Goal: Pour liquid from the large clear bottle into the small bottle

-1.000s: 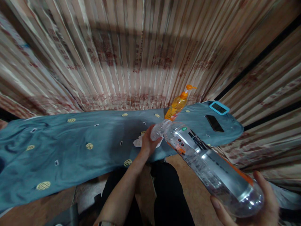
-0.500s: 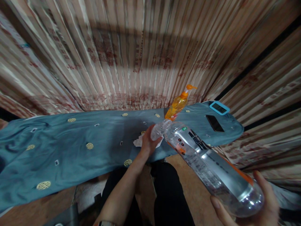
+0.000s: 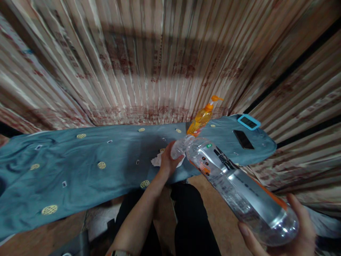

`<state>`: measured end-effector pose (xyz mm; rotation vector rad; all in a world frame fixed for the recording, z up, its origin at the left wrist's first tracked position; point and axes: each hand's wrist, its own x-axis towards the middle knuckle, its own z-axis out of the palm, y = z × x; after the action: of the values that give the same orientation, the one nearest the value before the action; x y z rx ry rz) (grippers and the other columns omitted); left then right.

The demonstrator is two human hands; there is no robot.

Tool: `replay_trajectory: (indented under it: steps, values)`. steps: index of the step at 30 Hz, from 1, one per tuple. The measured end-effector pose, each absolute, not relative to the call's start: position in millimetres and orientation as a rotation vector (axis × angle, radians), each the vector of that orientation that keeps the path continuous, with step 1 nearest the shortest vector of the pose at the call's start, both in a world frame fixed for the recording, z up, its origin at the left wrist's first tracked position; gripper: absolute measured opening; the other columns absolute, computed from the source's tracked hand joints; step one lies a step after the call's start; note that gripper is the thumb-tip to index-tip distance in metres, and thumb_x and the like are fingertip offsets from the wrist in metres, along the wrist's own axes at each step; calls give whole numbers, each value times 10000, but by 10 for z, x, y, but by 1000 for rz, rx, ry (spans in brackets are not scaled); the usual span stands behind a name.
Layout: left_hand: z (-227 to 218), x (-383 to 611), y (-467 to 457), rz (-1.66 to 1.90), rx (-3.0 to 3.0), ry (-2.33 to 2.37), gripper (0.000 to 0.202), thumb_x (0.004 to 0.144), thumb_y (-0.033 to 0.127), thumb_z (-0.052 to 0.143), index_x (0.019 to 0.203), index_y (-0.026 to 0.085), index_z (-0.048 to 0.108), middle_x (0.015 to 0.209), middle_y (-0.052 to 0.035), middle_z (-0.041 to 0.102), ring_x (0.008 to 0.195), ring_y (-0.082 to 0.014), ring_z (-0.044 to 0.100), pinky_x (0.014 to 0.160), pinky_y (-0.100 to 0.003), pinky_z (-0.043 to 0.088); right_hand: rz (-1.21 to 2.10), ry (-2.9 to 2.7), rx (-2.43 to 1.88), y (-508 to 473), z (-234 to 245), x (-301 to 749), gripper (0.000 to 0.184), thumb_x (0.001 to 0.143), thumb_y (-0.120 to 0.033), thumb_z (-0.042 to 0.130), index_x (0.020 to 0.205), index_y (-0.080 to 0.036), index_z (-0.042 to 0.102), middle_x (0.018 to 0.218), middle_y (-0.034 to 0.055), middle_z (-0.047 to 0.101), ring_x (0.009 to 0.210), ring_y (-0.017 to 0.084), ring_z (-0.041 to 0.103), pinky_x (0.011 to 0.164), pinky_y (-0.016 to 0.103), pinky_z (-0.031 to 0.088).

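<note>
My right hand (image 3: 290, 227) grips the base of a large clear plastic bottle (image 3: 239, 188), tilted with its base near me and its neck pointing up-left. The bottle has a silver and orange label, and I see no liquid in it. My left hand (image 3: 169, 159) is wrapped round a small clear plastic container (image 3: 178, 148), whose top meets the large bottle's neck end. Whether it is a cup or a small bottle I cannot tell. Under that hand lies a crumpled white tissue (image 3: 156, 160). Just behind stands an orange pump bottle (image 3: 200, 120) of yellow liquid.
A teal patterned cloth (image 3: 80, 156) covers the long narrow surface. Toward its right end lie a dark phone (image 3: 243, 139) and a blue-framed digital timer (image 3: 248, 122). A striped curtain (image 3: 149, 57) hangs behind, and my legs (image 3: 193, 220) are below the front edge.
</note>
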<state>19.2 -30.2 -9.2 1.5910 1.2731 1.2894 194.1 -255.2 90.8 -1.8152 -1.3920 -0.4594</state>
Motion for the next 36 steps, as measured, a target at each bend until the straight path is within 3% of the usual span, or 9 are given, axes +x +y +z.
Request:
replay_trajectory:
  steps: [10, 18, 28, 36]
  values:
    - [-72, 205, -305, 1315, 1587, 1270, 615, 653, 114, 828, 1228, 192, 623, 1213, -84, 725, 1141, -269, 688, 1038, -429, 540, -432, -1390, -1821, -2549, 965, 1887, 948, 811, -582, 684, 1560, -156, 289, 1445, 155, 486, 1231, 352, 549, 1069, 558, 442]
    - [-79, 203, -308, 1326, 1570, 1255, 624, 650, 127, 834, 1233, 201, 626, 1207, -89, 730, 1138, -279, 693, 1030, -438, 545, -435, -1389, -1845, -2553, 989, 1874, 955, 805, -574, 693, 1559, -146, 291, 1423, 166, 507, 1171, 340, 585, 1009, 547, 497]
    - [-78, 194, -303, 1299, 1556, 1271, 631, 647, 139, 833, 1239, 195, 620, 1250, -97, 713, 1176, -286, 676, 1059, -460, 530, -461, -1474, -1791, -2550, 955, 1968, 981, 792, -589, 699, 1566, -157, 279, 1412, 158, 511, 1147, 319, 589, 969, 476, 504]
    - [-64, 187, -311, 1278, 1557, 1267, 617, 670, 137, 820, 1250, 185, 613, 1243, -102, 710, 1175, -277, 673, 1063, -453, 527, -449, -1412, -1803, -2551, 915, 1950, 986, 763, -583, 719, 1550, -149, 315, 1430, 155, 508, 1178, 326, 577, 1045, 523, 470]
